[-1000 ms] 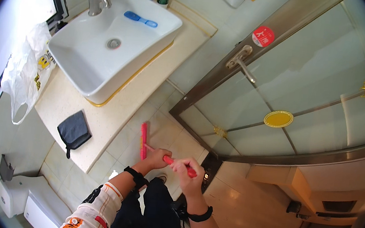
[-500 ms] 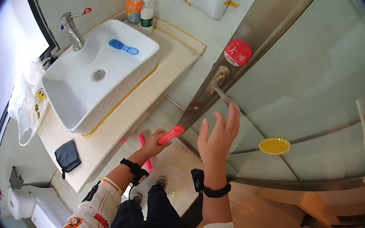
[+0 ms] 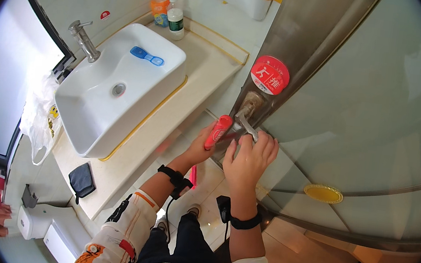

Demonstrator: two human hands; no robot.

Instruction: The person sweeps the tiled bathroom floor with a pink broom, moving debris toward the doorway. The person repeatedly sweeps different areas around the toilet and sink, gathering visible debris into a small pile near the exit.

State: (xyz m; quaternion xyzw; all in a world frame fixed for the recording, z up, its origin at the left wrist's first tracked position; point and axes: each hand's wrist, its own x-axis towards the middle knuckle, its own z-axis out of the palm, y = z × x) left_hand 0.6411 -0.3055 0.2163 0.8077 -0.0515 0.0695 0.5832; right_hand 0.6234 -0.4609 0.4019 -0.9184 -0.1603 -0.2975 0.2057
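My left hand (image 3: 199,148) is closed round the red handle (image 3: 219,131) of a tool, its rounded end pointing up beside the door. Below my left wrist a narrow pink bar (image 3: 194,177) shows, perhaps the tool's lower part; my hand and wrist hide any join. My right hand (image 3: 250,162) has its fingers curled over the free end of a metal lever door handle (image 3: 245,124). That lever sits on the brown metal frame (image 3: 305,43) of a frosted glass door (image 3: 359,118), under a round red sticker (image 3: 270,75).
Left of me, a white basin (image 3: 123,71) with a blue brush-like item (image 3: 146,56) stands on a pale counter (image 3: 195,85). Two bottles (image 3: 176,19), a dark pouch (image 3: 81,180) and a white plastic bag (image 3: 39,115) are around it. A toilet (image 3: 49,225) is lower left.
My right hand has come down onto the door lever and its fingers have curled over it. My left hand has moved up and right with the red handle, close to the door frame.
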